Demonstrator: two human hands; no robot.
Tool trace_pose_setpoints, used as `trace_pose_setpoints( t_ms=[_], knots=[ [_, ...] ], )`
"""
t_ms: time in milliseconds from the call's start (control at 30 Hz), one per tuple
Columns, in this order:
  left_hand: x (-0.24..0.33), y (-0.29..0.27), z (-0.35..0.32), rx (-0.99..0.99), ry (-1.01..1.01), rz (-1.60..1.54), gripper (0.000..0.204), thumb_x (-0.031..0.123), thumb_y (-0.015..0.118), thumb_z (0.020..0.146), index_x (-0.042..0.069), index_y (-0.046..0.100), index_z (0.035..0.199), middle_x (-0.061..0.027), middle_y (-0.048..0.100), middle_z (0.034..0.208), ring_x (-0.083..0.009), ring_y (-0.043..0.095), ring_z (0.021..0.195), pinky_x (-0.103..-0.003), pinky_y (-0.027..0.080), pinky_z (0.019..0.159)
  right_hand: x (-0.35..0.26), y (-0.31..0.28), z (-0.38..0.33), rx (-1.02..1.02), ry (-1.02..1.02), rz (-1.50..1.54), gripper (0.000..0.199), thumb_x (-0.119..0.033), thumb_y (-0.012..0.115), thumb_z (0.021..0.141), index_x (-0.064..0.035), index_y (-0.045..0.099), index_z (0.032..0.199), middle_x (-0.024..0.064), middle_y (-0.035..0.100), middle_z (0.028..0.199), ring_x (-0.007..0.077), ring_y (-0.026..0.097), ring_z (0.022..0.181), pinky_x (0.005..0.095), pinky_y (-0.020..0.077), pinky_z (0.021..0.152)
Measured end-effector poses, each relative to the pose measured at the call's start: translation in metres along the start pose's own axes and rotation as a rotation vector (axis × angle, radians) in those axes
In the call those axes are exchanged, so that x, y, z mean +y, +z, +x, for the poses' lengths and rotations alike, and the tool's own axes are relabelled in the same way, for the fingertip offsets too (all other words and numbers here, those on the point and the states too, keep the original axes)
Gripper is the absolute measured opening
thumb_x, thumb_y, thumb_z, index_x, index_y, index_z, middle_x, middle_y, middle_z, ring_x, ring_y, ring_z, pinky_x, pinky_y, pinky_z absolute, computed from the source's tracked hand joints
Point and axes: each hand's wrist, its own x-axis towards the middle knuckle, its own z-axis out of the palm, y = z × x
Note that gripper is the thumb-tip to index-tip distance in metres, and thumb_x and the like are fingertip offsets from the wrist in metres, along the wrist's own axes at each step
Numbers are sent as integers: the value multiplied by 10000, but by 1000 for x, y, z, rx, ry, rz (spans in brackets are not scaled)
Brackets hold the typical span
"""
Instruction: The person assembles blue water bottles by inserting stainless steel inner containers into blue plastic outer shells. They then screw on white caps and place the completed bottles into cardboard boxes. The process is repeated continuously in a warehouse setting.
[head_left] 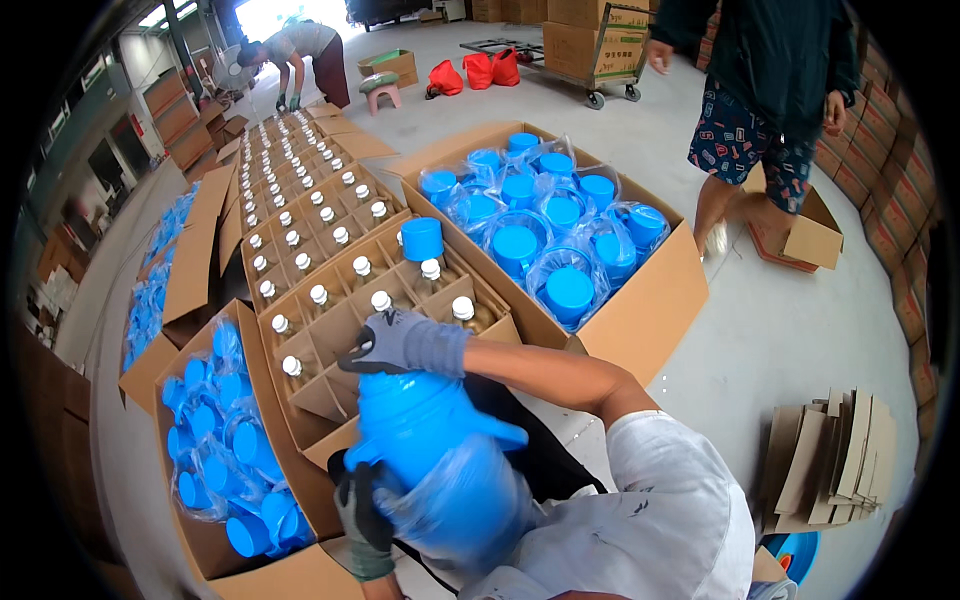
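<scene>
Blue and side-handled, the plastic jug [415,420] in the head view tilts beside the divided bottle carton [340,438], the right hand [405,343] clamped over its top, the left hand [365,515] against its clear bag [415,503], grip unclear, apparently to steady it.

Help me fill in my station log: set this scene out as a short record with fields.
Right hand: gloved, gripping the top of a blue jug
Left hand: gloved, at the jug's lower side
Ahead: divided carton of white-capped bottles, a blue cup among them
Left: carton of blue cups
Right: carton of wrapped jugs
People: one bending at the far end, one standing at right
Floor: red bags, stool, cardboard pile
</scene>
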Motion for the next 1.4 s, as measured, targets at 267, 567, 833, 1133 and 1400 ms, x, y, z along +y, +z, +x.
trace_pose_setpoints(
  t_ms=[267, 567, 833, 1133, 1400],
  knots=[
    [-14, 4, -22, 78, -785, -1658, 298, 153, 470, 942, -23, 512, 1179, -135, 581, 1062, -249, 568, 962, -373, 456, 861, 15, -44, -25, -75, -692, 607, 446, -353, 636, 847, -51, 588, 1172, 130, 650, 1005, 210, 598, 981, 346, 457, 872],
    [37, 22, 10, -81, -431, -1200, 264, 158, 432, 948, -11, 631, 908, -167, 630, 904, -257, 596, 821, -364, 452, 830, 10, -53, -40, -103, -327, 93, 412, -423, 596, 850, -95, 610, 1100, 195, 603, 1096, 345, 598, 946, 410, 478, 840],
    [70, 60, -3, -280, -367, -760, 237, 40, 574, 875, 44, 614, 1108, -190, 526, 1173, -266, 575, 984, -357, 463, 859, 67, 5, -21, 41, -448, 142, 429, -449, 567, 849, -106, 608, 1104, 157, 626, 1057, 322, 601, 947, 422, 467, 858],
    [73, 69, 13, -208, -676, -1196, 280, 64, 547, 909, -11, 552, 1178, -79, 596, 1096, -136, 559, 970, -267, 460, 833, 76, 10, -28, 156, -89, 190, 594, -633, 515, 794, -99, 655, 1014, 176, 635, 1033, 364, 588, 963, 431, 451, 871],
    [57, 98, -5, -279, -412, -901, 292, 54, 545, 912, -23, 546, 1194, -79, 595, 1098, -129, 552, 974, -263, 453, 842, 105, 14, -30, 123, -121, 351, 357, -383, 607, 846, -93, 654, 1048, 111, 659, 1031, 263, 618, 965, 345, 473, 845]
  ],
)
